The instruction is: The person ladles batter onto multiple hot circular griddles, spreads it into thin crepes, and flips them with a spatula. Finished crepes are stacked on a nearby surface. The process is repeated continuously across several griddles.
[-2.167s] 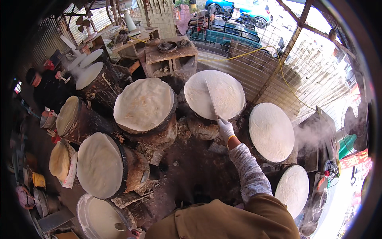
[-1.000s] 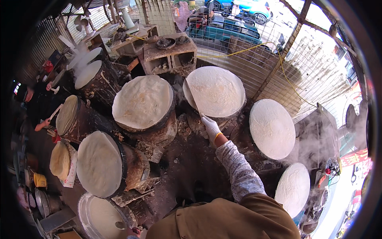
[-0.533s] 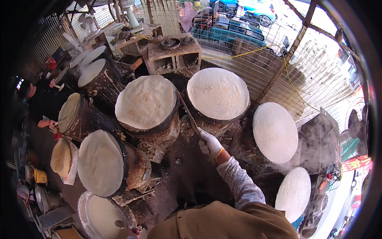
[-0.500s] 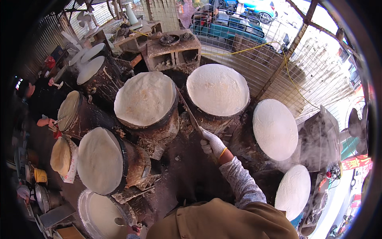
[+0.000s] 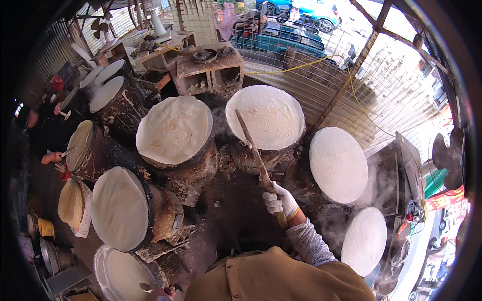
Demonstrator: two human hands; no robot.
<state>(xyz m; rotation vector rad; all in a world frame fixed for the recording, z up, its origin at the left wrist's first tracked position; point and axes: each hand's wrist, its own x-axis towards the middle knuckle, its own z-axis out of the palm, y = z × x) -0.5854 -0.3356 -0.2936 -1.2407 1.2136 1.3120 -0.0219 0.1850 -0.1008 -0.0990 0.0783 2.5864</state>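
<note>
My right hand (image 5: 281, 201), in a white knit glove, is wrapped round a long wooden stick (image 5: 257, 156). The stick points away from me, its tip over the round griddle (image 5: 266, 118) covered with a thin white batter sheet. Whether the tip touches the sheet, I cannot tell. Left of it, another griddle bears a wrinkled flatbread sheet (image 5: 173, 130) with a lifted edge. My left hand (image 5: 168, 292) is partly visible at the lower edge, closed beside a ladle (image 5: 146, 287). That ladle lies over a wide basin (image 5: 104, 273) of pale batter.
More drum stoves carry batter sheets, one (image 5: 338, 165) steaming at right, another (image 5: 120, 208) at left. A stack of flatbreads (image 5: 70, 202) stands far left. A co-worker's hand (image 5: 51, 157) works there. Concrete blocks (image 5: 208, 70) and a wire fence stand behind.
The stick has swung right, from beside the wrinkled sheet's griddle to over the neighbouring one. My right hand has come slightly nearer and shows more of the stick's handle. The view has shifted slightly.
</note>
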